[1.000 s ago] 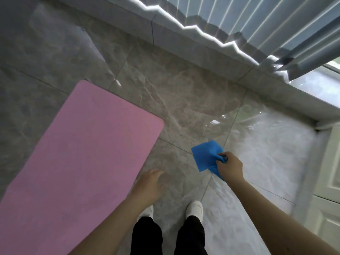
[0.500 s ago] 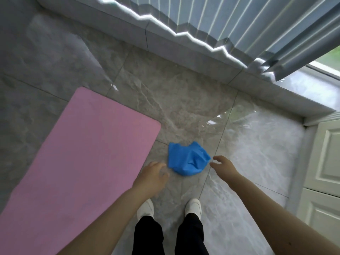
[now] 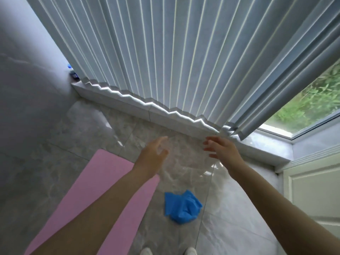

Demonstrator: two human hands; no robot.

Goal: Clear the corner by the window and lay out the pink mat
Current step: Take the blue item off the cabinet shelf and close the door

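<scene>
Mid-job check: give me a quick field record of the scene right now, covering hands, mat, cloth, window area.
left hand: raised, fingers relaxed, holds nothing
right hand: raised toward the blinds, fingers spread, holds nothing
pink mat: flat on the floor, left of the feet
blue cloth: crumpled on the tiles, right of the mat, apart from it
vertical blinds: hang down to the window ledge
small blue item: on the ledge's far left end, unclear

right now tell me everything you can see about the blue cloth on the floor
The blue cloth is bright blue, thin and soft-looking. It lies crumpled in a loose heap with folds and one flatter corner at its upper left. It sits on the glossy grey tile floor, just right of the pink mat and in front of the white shoes. Neither hand touches it.
</scene>
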